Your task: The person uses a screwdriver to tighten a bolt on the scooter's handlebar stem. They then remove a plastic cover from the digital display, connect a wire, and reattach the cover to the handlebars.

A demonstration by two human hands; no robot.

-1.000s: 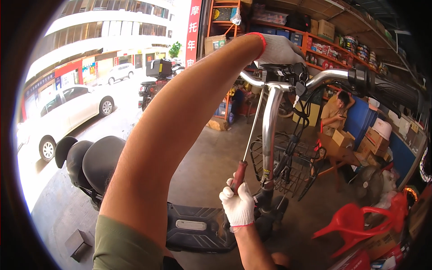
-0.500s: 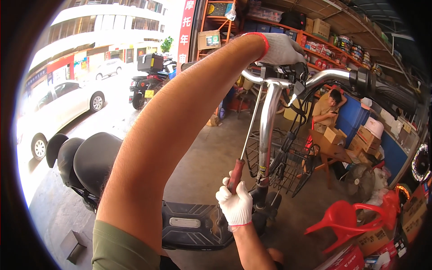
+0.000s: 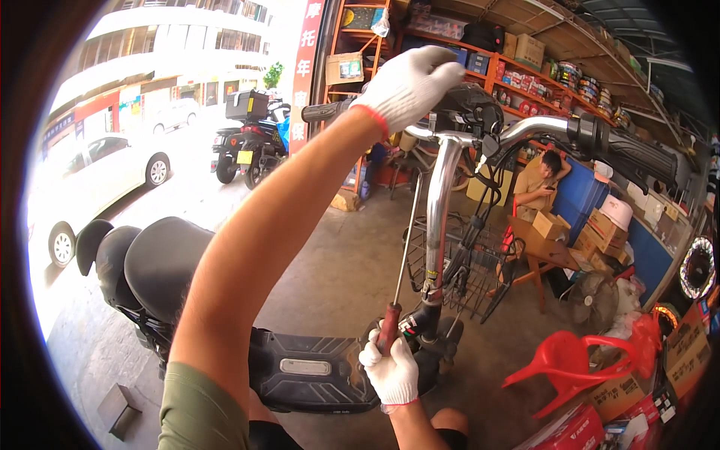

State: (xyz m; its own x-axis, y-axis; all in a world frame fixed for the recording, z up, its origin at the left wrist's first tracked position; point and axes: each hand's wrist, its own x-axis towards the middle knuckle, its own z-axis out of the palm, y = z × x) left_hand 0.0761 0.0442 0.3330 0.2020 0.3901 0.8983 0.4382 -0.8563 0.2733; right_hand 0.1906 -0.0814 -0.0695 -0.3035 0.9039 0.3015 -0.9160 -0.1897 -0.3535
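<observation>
Handlebar (image 3: 525, 127) swung rightward, right hand (image 3: 390, 371) gripping screwdriver (image 3: 397, 300)

My left hand (image 3: 409, 86) wears a white knit glove with a red cuff, closed on the black handlebar grip (image 3: 324, 112). My right hand (image 3: 391, 371), gloved white too, grips the dark red screwdriver handle (image 3: 388, 336); its silver shaft (image 3: 409, 240) rises beside the chrome stem (image 3: 437, 217). Below my right hand lies the black footboard (image 3: 307, 371); right of it stands a red plastic chair (image 3: 574, 364). My sleeve (image 3: 202, 412) is olive green.
</observation>
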